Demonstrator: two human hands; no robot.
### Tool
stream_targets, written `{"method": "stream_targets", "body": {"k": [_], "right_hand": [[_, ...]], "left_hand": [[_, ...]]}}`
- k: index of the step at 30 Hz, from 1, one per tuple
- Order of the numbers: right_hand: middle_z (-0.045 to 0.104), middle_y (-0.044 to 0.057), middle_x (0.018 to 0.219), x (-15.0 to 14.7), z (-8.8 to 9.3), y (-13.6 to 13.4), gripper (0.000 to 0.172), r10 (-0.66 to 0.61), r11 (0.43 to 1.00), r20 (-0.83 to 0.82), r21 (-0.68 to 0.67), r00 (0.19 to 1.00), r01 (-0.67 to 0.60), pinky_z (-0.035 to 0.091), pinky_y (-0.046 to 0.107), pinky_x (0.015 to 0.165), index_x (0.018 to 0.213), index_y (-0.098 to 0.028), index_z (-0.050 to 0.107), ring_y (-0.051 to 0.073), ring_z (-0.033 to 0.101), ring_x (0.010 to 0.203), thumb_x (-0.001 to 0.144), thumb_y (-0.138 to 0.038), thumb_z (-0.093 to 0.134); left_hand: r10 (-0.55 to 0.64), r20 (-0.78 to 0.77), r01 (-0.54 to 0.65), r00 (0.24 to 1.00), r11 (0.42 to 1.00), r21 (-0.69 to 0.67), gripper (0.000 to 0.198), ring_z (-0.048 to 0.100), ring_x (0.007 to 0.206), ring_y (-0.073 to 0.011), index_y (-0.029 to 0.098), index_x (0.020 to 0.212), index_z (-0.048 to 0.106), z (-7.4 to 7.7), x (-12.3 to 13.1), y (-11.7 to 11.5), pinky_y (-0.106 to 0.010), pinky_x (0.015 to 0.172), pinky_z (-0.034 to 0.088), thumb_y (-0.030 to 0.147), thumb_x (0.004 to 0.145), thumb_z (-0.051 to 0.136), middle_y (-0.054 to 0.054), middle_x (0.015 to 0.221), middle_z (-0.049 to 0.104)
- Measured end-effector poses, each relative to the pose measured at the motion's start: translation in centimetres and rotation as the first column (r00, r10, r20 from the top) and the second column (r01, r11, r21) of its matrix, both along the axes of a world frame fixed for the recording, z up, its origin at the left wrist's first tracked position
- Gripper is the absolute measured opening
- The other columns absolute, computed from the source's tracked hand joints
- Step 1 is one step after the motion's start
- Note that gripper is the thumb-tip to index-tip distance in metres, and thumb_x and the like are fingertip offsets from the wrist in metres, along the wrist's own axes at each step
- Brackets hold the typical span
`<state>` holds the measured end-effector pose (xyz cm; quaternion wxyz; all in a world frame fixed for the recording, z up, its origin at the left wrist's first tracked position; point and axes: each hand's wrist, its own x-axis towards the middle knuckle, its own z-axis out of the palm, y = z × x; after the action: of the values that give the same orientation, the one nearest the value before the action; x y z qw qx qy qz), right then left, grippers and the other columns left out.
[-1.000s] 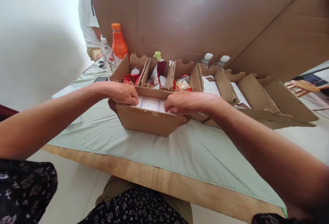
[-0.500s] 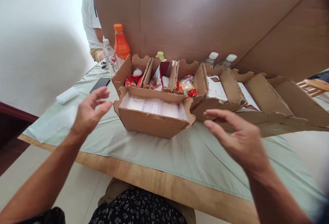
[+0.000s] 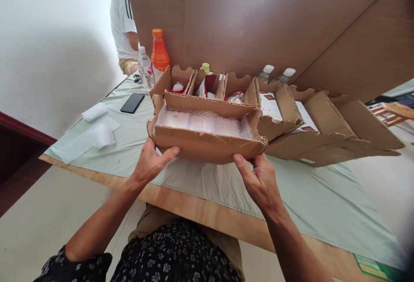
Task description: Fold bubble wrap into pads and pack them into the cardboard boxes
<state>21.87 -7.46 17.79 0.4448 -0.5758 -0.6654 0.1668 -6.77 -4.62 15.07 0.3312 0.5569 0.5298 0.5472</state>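
Between my two hands is an open cardboard box (image 3: 207, 146), tipped slightly and raised off the cloth. Clear bubble wrap (image 3: 203, 122) fills it, covering something pale. My left hand (image 3: 152, 161) grips its left end, thumb on the front face and fingers tucked behind. At the right end my right hand (image 3: 258, 176) holds it the same way, thumb on the front. Directly behind stands a row of cardboard compartments (image 3: 239, 88); red packets (image 3: 177, 88) show in some of the left ones, white sheets (image 3: 271, 105) in others.
A black phone (image 3: 132, 103) and pieces of bubble wrap (image 3: 86, 142) lie on the pale green cloth at left. An orange bottle (image 3: 159, 53) and a clear bottle (image 3: 145, 68) stand behind. A tall cardboard panel (image 3: 252, 23) closes off the back. A person in a white shirt (image 3: 123, 25) sits beyond.
Both hands have come inward from the sides and taken hold of the cardboard box. It has risen off the table and now hides more of the compartments behind.
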Motion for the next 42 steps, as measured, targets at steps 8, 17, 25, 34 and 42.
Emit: {"method": "stream_targets", "body": {"k": [8,17,25,34,42], "right_hand": [[0.074,0.014,0.117,-5.1,-1.0,2.3,0.055,0.246,0.957,-0.018,-0.153,0.969,-0.246,0.056,0.036,0.071,0.133,-0.016,0.061,0.028,0.069,0.095,0.097,-0.056,0.052],[0.041,0.023,0.165,-21.7,-2.2,15.1,0.073,0.592,0.788,-0.066,-0.159,0.803,-0.594,0.028,0.049,0.13,0.16,-0.001,0.031,0.03,0.04,0.154,0.096,-0.034,0.043],[0.031,0.018,0.171,-24.3,-5.8,15.6,0.068,0.506,0.861,-0.066,-0.014,0.86,-0.508,0.016,0.048,0.134,0.162,-0.009,0.032,0.025,0.026,0.161,0.102,-0.04,0.041],[0.058,0.018,0.153,-20.4,-14.7,13.0,0.052,0.54,0.831,-0.065,-0.119,0.839,-0.544,0.039,0.052,0.124,0.147,-0.015,0.056,0.029,0.052,0.144,0.101,-0.035,0.045],[0.064,0.016,0.146,-20.1,-16.0,12.7,0.048,0.538,0.838,-0.094,-0.046,0.838,-0.544,0.045,0.051,0.118,0.14,-0.018,0.061,0.03,0.059,0.135,0.094,-0.023,0.047]], "left_hand": [[0.272,-0.023,-0.272,0.962,0.954,-0.122,0.072,0.061,0.132,-0.0366,0.014,0.137,0.061,-1.9,-2.7,-6.2,-0.054,0.12,0.043,0.054,0.079,0.081,-0.016,0.134,0.069],[0.469,0.179,-0.481,0.865,0.876,0.028,0.082,0.049,0.147,-0.0311,0.025,0.158,0.038,-4.1,-5.4,-8.8,-0.047,0.126,0.037,0.042,0.089,0.077,-0.014,0.164,0.043],[0.451,0.061,-0.454,0.891,0.89,0.046,0.097,0.016,0.164,-0.0332,0.027,0.169,0.011,-6.2,-3.6,-6.8,-0.049,0.132,0.025,0.038,0.093,0.07,-0.01,0.179,0.005],[0.446,-0.093,-0.44,0.89,0.894,0.077,0.099,0.004,0.165,-0.0348,0.026,0.168,0.002,-7.3,-3.0,0.1,-0.057,0.132,0.022,0.031,0.092,0.065,-0.014,0.178,-0.003],[0.432,-0.157,-0.432,0.888,0.901,0.041,0.102,-0.001,0.165,-0.0356,0.014,0.167,0.006,-7.4,-2.6,9.2,-0.057,0.134,0.013,0.024,0.085,0.066,-0.021,0.177,-0.001]]}}
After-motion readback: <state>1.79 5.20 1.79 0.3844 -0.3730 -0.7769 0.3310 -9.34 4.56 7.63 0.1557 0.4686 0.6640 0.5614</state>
